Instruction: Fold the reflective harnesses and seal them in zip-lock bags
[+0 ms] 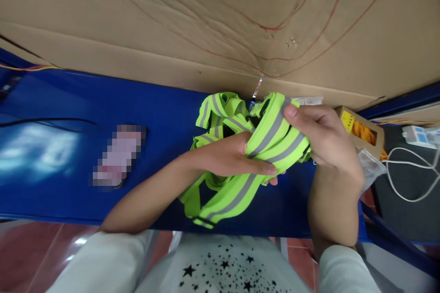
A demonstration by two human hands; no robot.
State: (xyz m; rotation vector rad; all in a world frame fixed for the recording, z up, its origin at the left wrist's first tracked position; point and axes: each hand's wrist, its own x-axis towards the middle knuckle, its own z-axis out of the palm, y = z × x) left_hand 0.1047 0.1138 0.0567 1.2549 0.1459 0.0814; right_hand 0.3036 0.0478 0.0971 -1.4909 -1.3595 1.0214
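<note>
soft light across the blue table (168, 110), and look, whitish glare flaring at its left end! the floor (32, 252) glints too, the phone (118, 155) (all blocky pixels!) is unreadable, fine detail smears, the upper right corner darkens.

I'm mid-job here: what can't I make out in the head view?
Head view:
Left hand: most fingers hidden behind the green straps.
Right hand: most fingertips hidden by hand and straps.
Phone: face obscured by pixelation.
Yellow label: print too small, blurred.
Dark surface: cut off by right edge.
</note>
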